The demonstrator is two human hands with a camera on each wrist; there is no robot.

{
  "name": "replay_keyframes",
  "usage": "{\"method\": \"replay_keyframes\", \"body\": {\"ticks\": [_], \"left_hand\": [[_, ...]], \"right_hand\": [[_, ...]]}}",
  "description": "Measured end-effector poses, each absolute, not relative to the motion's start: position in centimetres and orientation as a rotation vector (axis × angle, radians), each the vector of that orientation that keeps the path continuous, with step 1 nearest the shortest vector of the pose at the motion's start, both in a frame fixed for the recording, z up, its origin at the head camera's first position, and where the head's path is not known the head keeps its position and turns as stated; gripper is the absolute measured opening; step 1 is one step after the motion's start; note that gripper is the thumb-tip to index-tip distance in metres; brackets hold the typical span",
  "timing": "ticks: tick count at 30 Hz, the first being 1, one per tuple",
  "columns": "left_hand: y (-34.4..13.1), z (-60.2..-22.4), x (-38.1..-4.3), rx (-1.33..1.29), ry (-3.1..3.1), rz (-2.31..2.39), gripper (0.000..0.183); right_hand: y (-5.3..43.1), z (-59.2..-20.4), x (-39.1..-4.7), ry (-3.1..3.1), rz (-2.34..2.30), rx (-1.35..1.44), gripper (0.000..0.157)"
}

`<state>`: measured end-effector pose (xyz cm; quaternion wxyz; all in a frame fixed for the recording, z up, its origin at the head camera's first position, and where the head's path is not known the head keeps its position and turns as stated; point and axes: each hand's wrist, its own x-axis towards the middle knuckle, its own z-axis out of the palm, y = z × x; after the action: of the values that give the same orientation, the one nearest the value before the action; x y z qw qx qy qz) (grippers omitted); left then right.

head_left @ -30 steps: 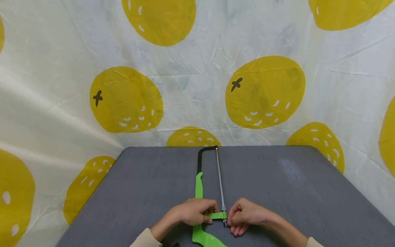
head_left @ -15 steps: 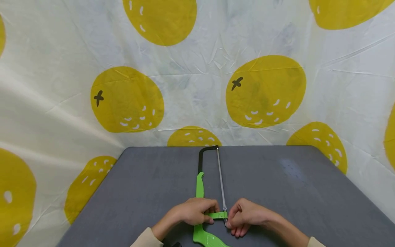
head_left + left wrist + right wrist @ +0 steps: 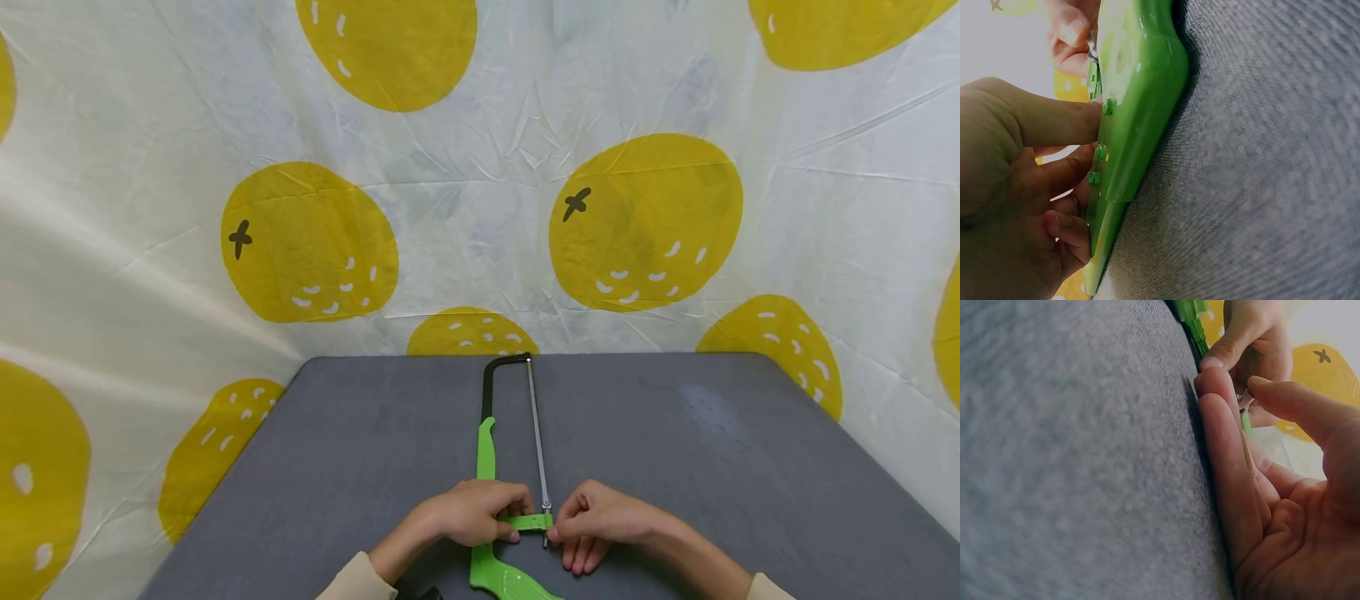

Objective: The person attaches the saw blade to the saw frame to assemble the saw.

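Note:
A hacksaw with a green body and black front frame lies flat on the grey surface, its blade to the right. My left hand grips the green frame by its short crosspiece; thumb and fingers also show against the green plastic in the left wrist view. At the blade's near end, my right hand pinches a small metal wing nut between thumb and index finger. That nut is partly hidden by the fingertips. The hacksaw's handle runs out of the head view at the bottom.
The grey padded tabletop spreads around the saw. A white cloth with yellow fruit prints hangs behind it and along both sides. A small dark object shows at the bottom edge, beside the left sleeve.
My right thumb and fingertips have shifted slightly at the wing nut, from beside it to onto it. The left hand and the hacksaw have stayed in place.

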<state>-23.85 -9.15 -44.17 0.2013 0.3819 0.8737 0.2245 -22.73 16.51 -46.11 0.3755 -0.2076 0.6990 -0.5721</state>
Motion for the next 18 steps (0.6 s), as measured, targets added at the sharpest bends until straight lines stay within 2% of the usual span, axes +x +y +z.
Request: {"method": "replay_keyframes", "body": {"ticks": [18], "left_hand": [[-9.11, -44.05, -23.67, 1.069, 2.456, 0.625, 0.018]], "right_hand": [[16.82, -46.37, -22.94, 1.742, -1.477, -0.566, 0.022]]}}
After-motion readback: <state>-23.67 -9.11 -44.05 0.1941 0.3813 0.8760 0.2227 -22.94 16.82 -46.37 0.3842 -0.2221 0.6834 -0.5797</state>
